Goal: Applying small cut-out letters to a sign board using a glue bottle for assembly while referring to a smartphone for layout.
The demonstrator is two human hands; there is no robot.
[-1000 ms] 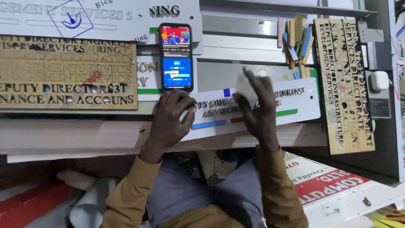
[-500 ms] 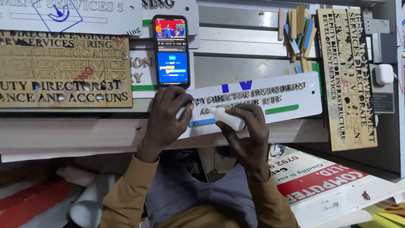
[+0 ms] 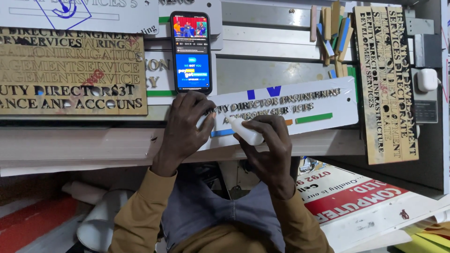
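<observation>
The right hand (image 3: 269, 145) is gripping a glue bottle (image 3: 243, 130), nozzle at the sign (image 3: 300, 110); the left hand (image 3: 187, 124) is pressing its end. Most letters look stuck already.

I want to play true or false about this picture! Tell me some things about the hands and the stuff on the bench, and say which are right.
1. The right hand holds a small white bottle. True.
2. The bottle's tip points at the white sign plate. True.
3. The left hand holds the phone. False: it rests on the sign plate's end; the phone stands apart above.
4. The phone's screen is dark. False: it is lit.
</observation>
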